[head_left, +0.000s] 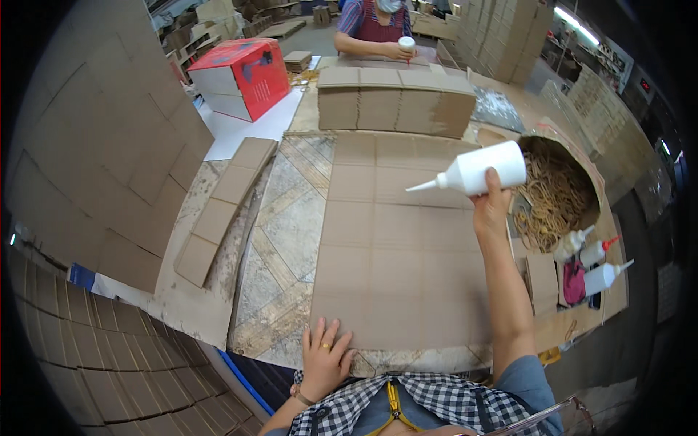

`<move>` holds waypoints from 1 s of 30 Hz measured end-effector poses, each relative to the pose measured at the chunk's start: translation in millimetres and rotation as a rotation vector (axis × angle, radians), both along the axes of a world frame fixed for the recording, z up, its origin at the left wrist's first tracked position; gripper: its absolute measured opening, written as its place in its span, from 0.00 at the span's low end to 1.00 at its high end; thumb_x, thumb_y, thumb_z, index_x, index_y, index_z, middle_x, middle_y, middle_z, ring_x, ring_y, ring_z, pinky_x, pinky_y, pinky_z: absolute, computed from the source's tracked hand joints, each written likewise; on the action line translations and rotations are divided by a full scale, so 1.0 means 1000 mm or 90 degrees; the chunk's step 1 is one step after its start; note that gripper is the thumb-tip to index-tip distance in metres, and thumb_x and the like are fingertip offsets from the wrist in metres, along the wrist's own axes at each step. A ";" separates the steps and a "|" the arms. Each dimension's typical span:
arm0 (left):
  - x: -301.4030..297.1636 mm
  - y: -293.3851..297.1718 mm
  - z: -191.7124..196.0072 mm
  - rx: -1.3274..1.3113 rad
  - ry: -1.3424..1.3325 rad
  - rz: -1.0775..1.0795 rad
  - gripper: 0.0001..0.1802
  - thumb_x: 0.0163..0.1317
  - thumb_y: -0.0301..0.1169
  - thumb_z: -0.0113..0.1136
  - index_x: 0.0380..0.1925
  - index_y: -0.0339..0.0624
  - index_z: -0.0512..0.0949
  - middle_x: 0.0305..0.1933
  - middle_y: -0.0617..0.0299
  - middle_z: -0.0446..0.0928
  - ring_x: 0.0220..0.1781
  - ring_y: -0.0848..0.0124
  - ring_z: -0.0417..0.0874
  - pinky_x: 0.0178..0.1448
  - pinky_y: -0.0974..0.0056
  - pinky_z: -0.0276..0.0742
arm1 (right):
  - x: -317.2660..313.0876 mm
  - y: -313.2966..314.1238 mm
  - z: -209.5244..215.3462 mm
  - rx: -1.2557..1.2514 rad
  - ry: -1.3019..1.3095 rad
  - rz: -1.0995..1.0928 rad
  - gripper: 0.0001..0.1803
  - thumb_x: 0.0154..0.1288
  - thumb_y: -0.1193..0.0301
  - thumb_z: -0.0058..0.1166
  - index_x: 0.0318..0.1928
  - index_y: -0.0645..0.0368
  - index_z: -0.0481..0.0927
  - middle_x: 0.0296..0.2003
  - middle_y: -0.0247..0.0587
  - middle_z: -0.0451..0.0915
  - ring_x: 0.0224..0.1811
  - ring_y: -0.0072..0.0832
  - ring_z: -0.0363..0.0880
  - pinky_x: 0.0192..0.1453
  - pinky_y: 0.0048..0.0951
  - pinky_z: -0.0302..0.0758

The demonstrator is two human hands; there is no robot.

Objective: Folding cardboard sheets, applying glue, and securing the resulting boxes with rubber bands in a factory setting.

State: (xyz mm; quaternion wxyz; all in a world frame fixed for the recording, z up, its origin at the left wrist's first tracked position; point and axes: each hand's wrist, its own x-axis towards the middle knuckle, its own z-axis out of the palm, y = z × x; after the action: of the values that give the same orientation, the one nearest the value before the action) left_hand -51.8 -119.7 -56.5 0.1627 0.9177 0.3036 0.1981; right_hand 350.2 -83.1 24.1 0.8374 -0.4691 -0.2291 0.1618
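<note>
At the far left, a tall cardboard pile (94, 160) is seen beside the worktop (185, 312), on which a cardboard strip (225, 211) is laid aslant. Beyond the strip, a red box (254, 83) is set on white paper (225, 139). The near left corner of a brown sheet (407, 269) is touched by the left hand (326, 360), which is laid flat with its fingers spread; nothing is seen to be gripped by it. The sheet is spread with its long axis directed away from the body. Past its far edge a cardboard row (396, 109) is stood, and behind that a second bottle (406, 46) is held nozzle-down by a co-worker's hand (392, 51). At the sheet's right side, a white bottle (486, 168) is held by the right hand (491, 203), whose grip is closed round the barrel. The bottle's long axis is turned across the sheet, its nozzle pointed left and slightly down in the view, well apart from the left hand; whether the sheet is touched by the tip cannot be told. Farther right, rubber bands (552, 196) are heaped in a tub (599, 187), with small bottles (600, 277) placed nearer the body.
</note>
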 end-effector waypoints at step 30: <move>-0.001 0.002 -0.036 0.078 0.039 0.019 0.27 0.50 0.46 0.62 0.51 0.51 0.77 0.62 0.52 0.70 0.65 0.45 0.66 0.66 0.35 0.56 | 0.021 0.301 -0.062 0.005 -0.255 0.063 0.36 0.48 0.67 0.71 0.55 0.63 0.67 0.47 0.42 0.74 0.48 0.30 0.74 0.53 0.33 0.72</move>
State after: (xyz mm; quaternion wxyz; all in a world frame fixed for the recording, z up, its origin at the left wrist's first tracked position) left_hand -52.7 -117.6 -92.2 0.0942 0.9268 0.3098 0.1903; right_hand 371.3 218.2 -37.9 0.7680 -0.4766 -0.4147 0.1052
